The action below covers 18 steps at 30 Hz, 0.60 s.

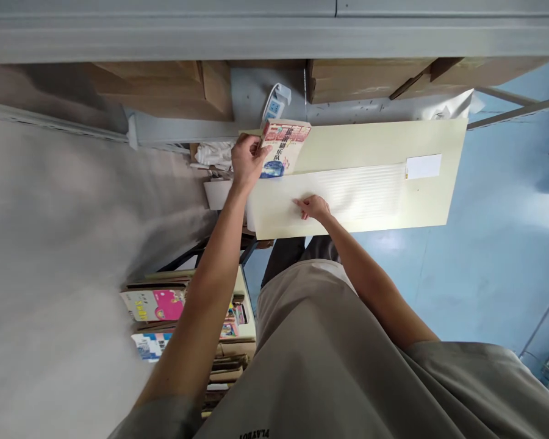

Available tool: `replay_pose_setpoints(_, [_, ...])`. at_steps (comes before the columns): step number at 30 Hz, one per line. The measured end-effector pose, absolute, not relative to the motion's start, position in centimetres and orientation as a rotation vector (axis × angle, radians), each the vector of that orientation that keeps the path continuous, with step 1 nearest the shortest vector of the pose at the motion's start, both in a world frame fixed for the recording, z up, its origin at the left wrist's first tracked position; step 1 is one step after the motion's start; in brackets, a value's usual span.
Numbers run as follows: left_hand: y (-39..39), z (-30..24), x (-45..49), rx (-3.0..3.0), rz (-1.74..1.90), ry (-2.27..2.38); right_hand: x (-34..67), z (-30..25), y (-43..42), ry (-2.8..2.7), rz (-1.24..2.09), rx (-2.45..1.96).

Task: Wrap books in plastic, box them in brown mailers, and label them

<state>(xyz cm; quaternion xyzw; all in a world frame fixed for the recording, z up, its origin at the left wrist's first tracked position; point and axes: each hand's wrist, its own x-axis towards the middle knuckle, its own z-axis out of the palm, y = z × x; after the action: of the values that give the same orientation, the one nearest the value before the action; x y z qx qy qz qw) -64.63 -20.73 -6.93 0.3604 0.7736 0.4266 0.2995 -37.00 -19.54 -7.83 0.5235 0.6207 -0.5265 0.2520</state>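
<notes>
At the left end of a pale yellow board, my left hand is closed around the left edge of a book. The book has a cream cover, a red band at its top, black Chinese characters and a blue picture low down. A whitish, faintly striped sheet lies across the board and reaches to the book's lower edge. Over this sheet rests my right hand, its index finger stretched to the left and the others loosely bent. I see nothing held in it. A small white card lies to the right.
A white power strip sits behind the board. Cardboard boxes stand under the grey beam. At lower left, a shelf holds books and cardboard, including a pink-and-white book. Crumpled white material is left of the board.
</notes>
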Motion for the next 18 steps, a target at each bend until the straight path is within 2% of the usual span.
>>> replay_pose_setpoints(5, [-21.5, 1.9, -61.8, 1.348, 1.152, 2.095, -36.5, -8.4, -18.3, 1.33, -1.886, 1.52])
replay_pose_setpoints(8, [-22.6, 4.4, -58.9, 1.253, 1.181, 2.07, -34.3, -7.9, -16.6, 1.184, -2.238, 1.639])
replay_pose_setpoints(12, [-23.4, 2.6, -52.7, 0.885, 1.208, 1.962, -27.4, -6.2, -13.0, 1.216, -2.452, 1.74])
replay_pose_setpoints(18, [-21.8, -4.4, -39.7, 0.467, 1.206, 1.661, -14.8, -4.6, -9.2, 1.518, -2.28, 1.799])
